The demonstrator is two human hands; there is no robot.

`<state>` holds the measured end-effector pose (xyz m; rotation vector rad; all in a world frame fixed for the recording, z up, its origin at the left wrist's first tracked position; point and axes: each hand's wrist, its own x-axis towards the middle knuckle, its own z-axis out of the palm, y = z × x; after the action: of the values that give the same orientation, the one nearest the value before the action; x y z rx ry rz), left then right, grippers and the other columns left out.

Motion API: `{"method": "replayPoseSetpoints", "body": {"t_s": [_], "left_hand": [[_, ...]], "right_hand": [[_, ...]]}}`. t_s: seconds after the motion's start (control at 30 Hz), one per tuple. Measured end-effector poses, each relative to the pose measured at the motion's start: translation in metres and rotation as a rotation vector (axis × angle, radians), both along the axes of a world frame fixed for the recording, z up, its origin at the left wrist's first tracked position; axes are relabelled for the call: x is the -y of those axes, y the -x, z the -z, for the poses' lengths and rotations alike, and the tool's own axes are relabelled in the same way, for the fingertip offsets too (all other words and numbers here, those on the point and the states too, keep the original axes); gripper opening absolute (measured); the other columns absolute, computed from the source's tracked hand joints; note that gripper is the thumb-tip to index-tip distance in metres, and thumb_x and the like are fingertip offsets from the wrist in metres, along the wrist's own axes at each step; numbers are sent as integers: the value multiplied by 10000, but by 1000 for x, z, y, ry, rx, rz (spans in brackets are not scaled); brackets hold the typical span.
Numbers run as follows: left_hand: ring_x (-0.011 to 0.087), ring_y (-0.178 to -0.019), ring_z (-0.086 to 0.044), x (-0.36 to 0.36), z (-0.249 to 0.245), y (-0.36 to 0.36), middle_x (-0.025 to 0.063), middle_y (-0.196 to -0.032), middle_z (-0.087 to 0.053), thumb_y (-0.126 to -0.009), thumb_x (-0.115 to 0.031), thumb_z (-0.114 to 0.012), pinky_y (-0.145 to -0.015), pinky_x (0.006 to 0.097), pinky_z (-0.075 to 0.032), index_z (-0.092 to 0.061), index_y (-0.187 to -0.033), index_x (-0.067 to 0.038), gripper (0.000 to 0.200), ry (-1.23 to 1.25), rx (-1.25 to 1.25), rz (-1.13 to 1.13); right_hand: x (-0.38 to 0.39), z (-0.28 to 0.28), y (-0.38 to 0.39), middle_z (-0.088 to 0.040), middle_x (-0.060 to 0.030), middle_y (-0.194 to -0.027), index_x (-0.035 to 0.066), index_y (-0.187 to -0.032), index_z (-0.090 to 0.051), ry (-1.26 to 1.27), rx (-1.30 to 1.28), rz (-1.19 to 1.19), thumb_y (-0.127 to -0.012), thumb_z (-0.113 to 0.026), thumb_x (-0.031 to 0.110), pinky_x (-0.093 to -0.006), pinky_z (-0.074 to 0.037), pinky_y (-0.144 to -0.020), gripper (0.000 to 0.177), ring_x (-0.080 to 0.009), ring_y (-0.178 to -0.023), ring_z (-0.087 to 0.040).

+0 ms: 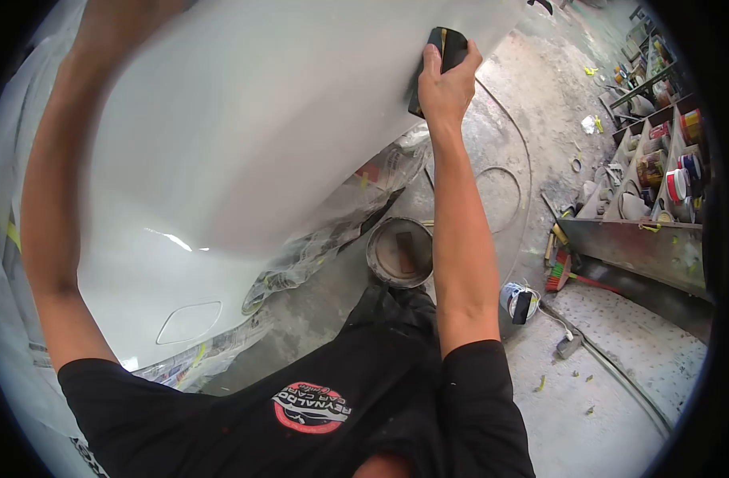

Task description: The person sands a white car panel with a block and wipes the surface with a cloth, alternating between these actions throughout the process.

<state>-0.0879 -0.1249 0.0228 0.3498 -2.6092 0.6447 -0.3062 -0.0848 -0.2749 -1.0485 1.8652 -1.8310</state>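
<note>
My right hand [448,86] is closed around a black sanding block [438,64], thumb on one side and fingers on the other. The block lies against the lower edge of a white car body panel [221,119]. My left arm reaches up the left side over the panel. The left hand [129,24] is blurred at the top edge and partly out of view, so its fingers do not show. A fuel-door outline [189,322] marks the panel's lower left.
Below the panel, a round bucket [379,264] holds a dark rectangular piece. Plastic-covered masking paper [300,267] lines the panel's edge. A hose [524,151] curves over the dusty floor. At right stand a rack of cans [651,231], a small tub [514,311] and a brush [557,272].
</note>
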Motion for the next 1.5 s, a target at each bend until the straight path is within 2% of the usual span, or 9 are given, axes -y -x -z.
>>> {"method": "replayPoseSetpoints", "body": {"t_s": [0.2, 0.47, 0.57, 0.67, 0.93, 1.07, 1.27, 1.4, 1.5], "left_hand": [[108, -650, -513, -6, 8, 3, 3, -742, -577, -866, -161, -754, -602, 283, -406, -579, -815, -126, 186, 91, -31, -10], [126, -658, -521, -6, 11, 0, 3, -762, -584, -889, -192, -758, -618, 287, -404, -596, -820, -123, 189, -68, -140, -78], [200, -939, -708, -15, -3, 3, 73, -966, -727, -859, -4, -778, -906, 339, -560, -676, -999, -17, 174, -66, -4, -53], [207, -998, -696, -15, -3, 4, 65, -958, -708, -863, 38, -778, -961, 361, -556, -668, -974, 7, 159, -83, 12, -28], [214, -997, -695, -13, -4, 0, 88, -980, -715, -856, 35, -782, -973, 379, -557, -670, -975, 8, 166, -132, 24, -11], [212, -995, -696, -12, -4, 2, 85, -985, -717, -856, 34, -783, -976, 377, -558, -673, -976, 5, 165, -127, 24, -30], [212, -989, -696, -12, -3, 2, 87, -982, -717, -856, 37, -780, -974, 388, -558, -676, -959, -4, 153, -125, 4, -28], [209, -995, -695, -10, -2, 1, 76, -970, -717, -858, 30, -782, -975, 391, -558, -675, -953, -10, 149, -146, 22, -6], [205, -992, -693, -14, 1, 4, 68, -959, -713, -861, 29, -779, -978, 395, -557, -671, -950, -7, 144, -126, -1, -52]], "right_hand": [[-14, 8, -18, -519, -316, -1251, 41, -1530, -291, -62, 17, 27, -974, -628, 327, -484, -471, -972, 711, -430, -1079, -598], [-22, 5, -38, -567, -249, -1154, 88, -1496, -401, 79, 29, 103, -952, -676, 266, -471, -503, -916, 636, -400, -1039, -608], [-74, -17, -96, -596, -225, -1072, 133, -1457, -503, 254, -202, 35, -908, -708, 173, -433, -549, -786, 587, -360, -937, -630], [-109, -25, -137, -584, -174, -988, 174, -1455, -535, 367, -349, 88, -867, -733, 117, -412, -540, -674, 623, -318, -805, -612], [-48, -18, -74, -553, -184, -952, 152, -1503, -453, 169, -67, 118, -897, -739, 191, -457, -533, -668, 671, -355, -796, -608], [-106, -21, -109, -588, -215, -1012, 127, -1478, -481, 256, -351, -28, -865, -776, 175, -439, -561, -748, 682, -384, -876, -637], [-49, -18, -60, -585, -184, -1017, 143, -1476, -496, 37, -58, 92, -825, -783, 147, -439, -562, -729, 712, -372, -860, -640], [-98, -21, -116, -542, -155, -929, 162, -1483, -470, 264, -346, 71, -847, -750, 184, -459, -532, -649, 695, -344, -776, -603], [-58, -9, -73, -535, -158, -930, 170, -1462, -516, 230, -277, 92, -823, -761, 152, -448, -528, -641, 684, -338, -765, -592]]}}
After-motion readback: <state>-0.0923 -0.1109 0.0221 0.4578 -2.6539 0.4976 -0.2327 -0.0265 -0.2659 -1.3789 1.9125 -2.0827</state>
